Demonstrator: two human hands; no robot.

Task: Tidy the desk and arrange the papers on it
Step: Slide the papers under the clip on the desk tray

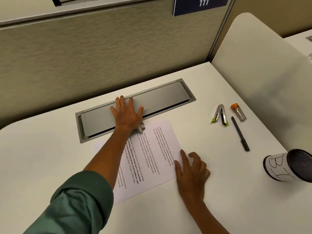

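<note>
Left hand flat, fingers spread, on cable hatch at centre, probably bracing. Right hand fingertips pinning papers lower centre, grasping nothing.

On the plain white desk top lie white sheets of paper printed in black text, a black slim pen, a silver staple remover with lime-green tips, an orange-capped clear plastic tube and a black mesh cup with a white label lettered in black, beside a dark green sleeve.
</note>
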